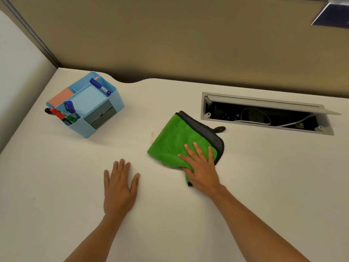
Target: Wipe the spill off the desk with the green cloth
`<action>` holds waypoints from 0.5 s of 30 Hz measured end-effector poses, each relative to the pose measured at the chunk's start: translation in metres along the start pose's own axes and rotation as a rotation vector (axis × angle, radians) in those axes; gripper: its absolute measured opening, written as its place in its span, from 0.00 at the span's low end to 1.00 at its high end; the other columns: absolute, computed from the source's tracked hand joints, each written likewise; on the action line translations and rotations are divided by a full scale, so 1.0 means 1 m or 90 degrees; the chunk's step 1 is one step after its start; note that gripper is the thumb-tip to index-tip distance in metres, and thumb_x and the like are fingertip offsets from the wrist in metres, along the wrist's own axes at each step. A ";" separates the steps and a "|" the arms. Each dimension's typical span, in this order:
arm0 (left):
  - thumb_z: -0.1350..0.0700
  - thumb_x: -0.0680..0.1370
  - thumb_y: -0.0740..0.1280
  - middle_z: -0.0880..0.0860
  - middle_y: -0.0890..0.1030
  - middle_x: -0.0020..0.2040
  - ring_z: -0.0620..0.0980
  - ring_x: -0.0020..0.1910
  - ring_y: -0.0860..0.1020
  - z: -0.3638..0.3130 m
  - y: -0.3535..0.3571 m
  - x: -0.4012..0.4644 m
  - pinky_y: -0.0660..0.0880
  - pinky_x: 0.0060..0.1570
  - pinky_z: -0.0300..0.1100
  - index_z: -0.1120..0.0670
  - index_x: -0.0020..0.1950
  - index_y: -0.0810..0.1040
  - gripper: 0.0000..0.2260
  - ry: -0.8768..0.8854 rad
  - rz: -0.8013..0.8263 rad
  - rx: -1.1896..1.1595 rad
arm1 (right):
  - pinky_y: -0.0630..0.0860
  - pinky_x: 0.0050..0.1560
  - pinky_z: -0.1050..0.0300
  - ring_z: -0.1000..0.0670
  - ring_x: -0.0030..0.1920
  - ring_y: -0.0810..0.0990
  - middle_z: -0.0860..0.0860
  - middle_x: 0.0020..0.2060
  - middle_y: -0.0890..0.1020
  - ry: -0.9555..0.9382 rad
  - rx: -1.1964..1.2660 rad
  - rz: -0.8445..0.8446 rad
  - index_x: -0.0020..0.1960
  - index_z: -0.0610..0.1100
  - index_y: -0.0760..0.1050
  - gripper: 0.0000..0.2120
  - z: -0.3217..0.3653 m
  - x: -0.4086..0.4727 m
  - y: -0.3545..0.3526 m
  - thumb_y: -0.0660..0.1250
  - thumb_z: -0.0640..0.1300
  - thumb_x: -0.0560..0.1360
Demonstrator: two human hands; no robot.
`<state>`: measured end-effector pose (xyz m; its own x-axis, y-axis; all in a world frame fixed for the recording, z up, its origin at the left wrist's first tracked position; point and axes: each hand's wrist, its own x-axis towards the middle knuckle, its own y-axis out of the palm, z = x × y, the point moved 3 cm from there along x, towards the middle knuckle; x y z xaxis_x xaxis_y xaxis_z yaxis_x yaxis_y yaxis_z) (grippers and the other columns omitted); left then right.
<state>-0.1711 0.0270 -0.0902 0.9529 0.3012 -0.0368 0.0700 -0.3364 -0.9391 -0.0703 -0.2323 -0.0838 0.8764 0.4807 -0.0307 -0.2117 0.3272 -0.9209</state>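
A folded green cloth (173,142) with a dark grey border and a small black loop lies flat on the white desk (56,186). My right hand (200,167) presses down on the cloth's near right corner, fingers spread over it and thumb tucked at its edge. A faint yellowish spill mark (152,136) shows on the desk just left of the cloth's left edge. My left hand (118,188) rests flat on the bare desk, palm down, fingers apart, well left of the cloth and holding nothing.
A light blue desk organiser (86,106) with markers and sticky notes stands at the back left. An open cable tray (264,114) with white cables is sunk into the desk at the back right. A tan partition wall runs behind the desk.
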 end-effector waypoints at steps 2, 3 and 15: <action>0.40 0.79 0.49 0.52 0.60 0.77 0.46 0.77 0.50 0.000 -0.001 0.000 0.42 0.75 0.50 0.53 0.74 0.63 0.28 0.001 0.000 0.001 | 0.36 0.74 0.33 0.49 0.78 0.46 0.54 0.77 0.60 -0.012 0.002 0.005 0.70 0.56 0.69 0.20 -0.009 0.001 -0.005 0.59 0.54 0.78; 0.40 0.79 0.49 0.52 0.60 0.77 0.46 0.77 0.50 0.001 0.000 0.001 0.42 0.75 0.50 0.53 0.75 0.62 0.28 0.003 0.001 0.003 | 0.35 0.74 0.34 0.50 0.78 0.46 0.55 0.77 0.60 -0.008 0.006 0.003 0.70 0.56 0.70 0.20 -0.011 0.005 -0.007 0.60 0.53 0.78; 0.40 0.79 0.49 0.52 0.60 0.77 0.46 0.77 0.50 0.002 0.003 0.001 0.42 0.75 0.50 0.53 0.74 0.63 0.28 0.000 -0.011 0.004 | 0.32 0.70 0.28 0.46 0.78 0.42 0.53 0.78 0.56 0.095 0.044 0.045 0.66 0.54 0.69 0.16 0.013 0.100 -0.007 0.61 0.48 0.78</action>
<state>-0.1710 0.0280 -0.0938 0.9512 0.3078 -0.0201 0.0855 -0.3257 -0.9416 0.0131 -0.1762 -0.0756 0.9117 0.3800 -0.1561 -0.2993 0.3541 -0.8860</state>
